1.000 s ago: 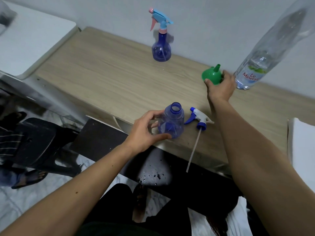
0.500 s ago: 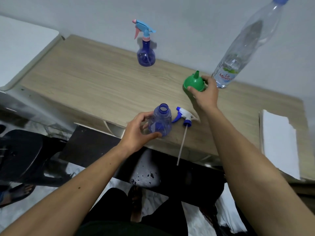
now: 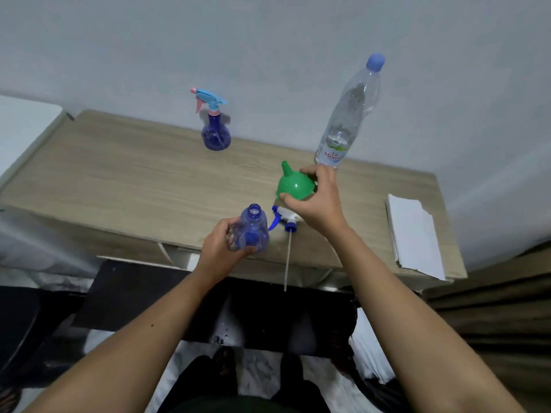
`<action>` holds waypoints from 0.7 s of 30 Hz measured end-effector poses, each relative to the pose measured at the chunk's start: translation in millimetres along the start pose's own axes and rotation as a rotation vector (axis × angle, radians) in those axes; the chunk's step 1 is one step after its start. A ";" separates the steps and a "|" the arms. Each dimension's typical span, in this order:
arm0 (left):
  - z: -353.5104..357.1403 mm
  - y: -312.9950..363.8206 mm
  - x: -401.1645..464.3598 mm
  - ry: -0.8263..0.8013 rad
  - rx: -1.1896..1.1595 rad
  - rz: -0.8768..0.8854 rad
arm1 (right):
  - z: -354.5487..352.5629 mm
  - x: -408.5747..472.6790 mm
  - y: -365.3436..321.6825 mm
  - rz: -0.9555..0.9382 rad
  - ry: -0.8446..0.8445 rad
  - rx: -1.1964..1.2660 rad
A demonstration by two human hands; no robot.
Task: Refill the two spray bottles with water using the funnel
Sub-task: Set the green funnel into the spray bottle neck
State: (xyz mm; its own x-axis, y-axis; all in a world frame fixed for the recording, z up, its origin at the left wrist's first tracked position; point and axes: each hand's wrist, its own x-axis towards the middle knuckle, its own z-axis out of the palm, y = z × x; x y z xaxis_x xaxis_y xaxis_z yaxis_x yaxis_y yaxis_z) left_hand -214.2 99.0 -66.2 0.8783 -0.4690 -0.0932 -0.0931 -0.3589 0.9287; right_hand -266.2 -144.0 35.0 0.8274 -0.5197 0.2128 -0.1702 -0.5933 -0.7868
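Water bottle (image 3: 348, 114) label: red "Le Minera…", likely Le Minerale, partly hidden. No other text legible.

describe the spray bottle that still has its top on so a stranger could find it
On the wooden table, look to the far edge by the wall. The capped spray bottle stands alone there, away from both hands. Unlike the open bottle at the near edge, it wears a light-blue and pink trigger head.

Green funnel (image 3: 293, 185) above uncapped blue bottle (image 3: 252, 228)
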 end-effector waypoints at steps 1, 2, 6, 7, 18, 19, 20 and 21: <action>-0.3 -1.3 0.4 -0.001 -0.006 -0.005 | -4.4 -4.1 -6.9 -0.013 -0.002 0.005; -0.1 -1.6 0.9 0.002 -0.010 -0.006 | -8.1 -7.8 -13.0 -0.026 -0.007 0.009; 3.6 2.2 1.1 0.004 -0.037 0.002 | -18.3 -21.7 -33.8 -0.105 -0.073 -0.007; 4.1 2.0 1.7 0.000 -0.043 0.003 | -20.1 -24.4 -37.8 -0.118 -0.113 -0.017; 5.6 -8.3 3.5 0.008 -0.042 0.035 | -16.7 -30.0 -54.6 -0.230 -0.296 -0.109; 5.6 -9.5 4.1 0.006 -0.033 0.039 | -16.1 -29.0 -56.0 -0.255 -0.306 -0.117; 5.7 -10.1 4.1 0.007 -0.029 0.046 | -15.3 -28.0 -57.7 -0.271 -0.319 -0.124; 5.8 -11.5 4.3 0.008 -0.025 0.053 | -14.4 -27.0 -60.2 -0.277 -0.335 -0.130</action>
State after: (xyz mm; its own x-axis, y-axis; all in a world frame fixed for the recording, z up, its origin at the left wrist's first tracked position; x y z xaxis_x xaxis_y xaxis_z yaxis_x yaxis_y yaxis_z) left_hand -212.1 96.4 -79.4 0.8762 -0.4801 -0.0413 -0.1273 -0.3134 0.9411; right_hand -286.0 -103.1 85.0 0.9751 -0.1160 0.1891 0.0337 -0.7650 -0.6431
